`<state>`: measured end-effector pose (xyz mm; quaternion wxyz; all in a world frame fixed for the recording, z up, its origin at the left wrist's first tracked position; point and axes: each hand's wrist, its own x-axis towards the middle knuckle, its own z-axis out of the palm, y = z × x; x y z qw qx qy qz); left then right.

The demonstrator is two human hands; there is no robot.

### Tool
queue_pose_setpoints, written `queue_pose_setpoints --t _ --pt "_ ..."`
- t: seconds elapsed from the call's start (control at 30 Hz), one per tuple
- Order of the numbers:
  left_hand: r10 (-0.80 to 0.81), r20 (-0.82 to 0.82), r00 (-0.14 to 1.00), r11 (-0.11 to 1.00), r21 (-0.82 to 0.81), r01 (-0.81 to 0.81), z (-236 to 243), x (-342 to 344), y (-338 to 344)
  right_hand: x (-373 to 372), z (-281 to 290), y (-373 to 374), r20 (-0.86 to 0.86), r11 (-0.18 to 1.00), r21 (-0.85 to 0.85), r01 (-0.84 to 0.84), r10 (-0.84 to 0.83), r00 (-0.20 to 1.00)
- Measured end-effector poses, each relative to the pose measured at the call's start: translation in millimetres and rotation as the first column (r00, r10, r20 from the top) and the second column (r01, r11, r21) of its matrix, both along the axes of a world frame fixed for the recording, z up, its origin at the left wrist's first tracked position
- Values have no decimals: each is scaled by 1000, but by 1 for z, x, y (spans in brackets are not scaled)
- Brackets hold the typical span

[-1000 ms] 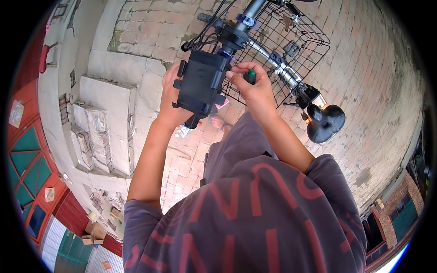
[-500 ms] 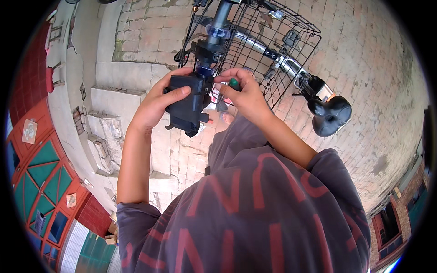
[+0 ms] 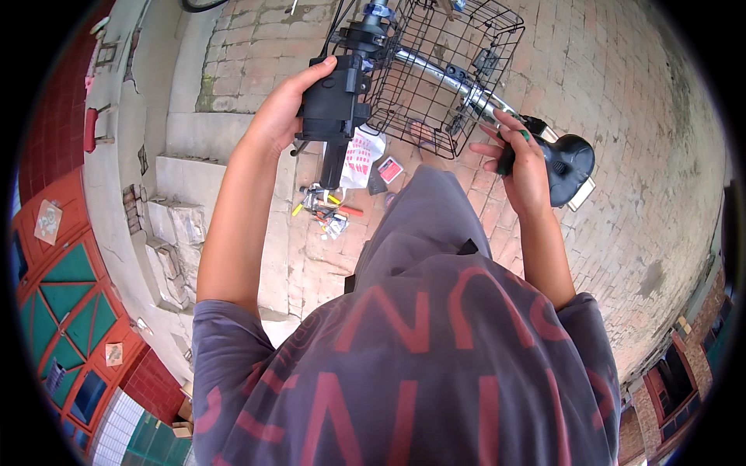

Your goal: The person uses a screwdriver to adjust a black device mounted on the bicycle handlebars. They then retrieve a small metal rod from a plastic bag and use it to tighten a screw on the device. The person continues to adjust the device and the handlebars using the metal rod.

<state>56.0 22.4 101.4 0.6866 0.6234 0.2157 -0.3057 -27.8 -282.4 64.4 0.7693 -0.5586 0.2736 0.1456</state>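
The black phone holder (image 3: 330, 97) lies against the bike's handlebar (image 3: 373, 21), a black grip (image 3: 334, 167) jutting past its near end; the left hand (image 3: 277, 109) clasps it, thumb over the far edge. The right hand (image 3: 528, 175), fingers loosely spread, holds a green-and-black tool handle (image 3: 506, 161) near the black saddle (image 3: 571, 163). Farther down are the wire basket (image 3: 452, 158) and, on the brick ground (image 3: 559, 256), a white bag (image 3: 360, 159), a red-and-white box (image 3: 390, 169) and loose small things (image 3: 350, 210).
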Motion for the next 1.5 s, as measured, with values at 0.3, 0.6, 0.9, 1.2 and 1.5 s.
queue_pose_setpoints --t 0.3,0.6,0.9,1.2,1.5 --pt "199 -97 975 976 110 -189 -16 -6 7 -37 -18 -17 -105 999 31 -35 38 994" --pt "179 -119 977 977 -97 -191 -14 -4 0 -13 -33 -27 -82 995 91 37 -29 996" --pt "157 -107 982 977 -130 -171 -16 -4 -1 -8 -21 8 4 992 88 91 -91 996" --pt "-238 -68 969 969 -91 231 -19 12 28 -40 39 123 272 957 -240 165 -97 957" --pt "-581 -93 809 811 13 584 -13 41 46 -48 45 202 237 777 -525 348 -259 936"
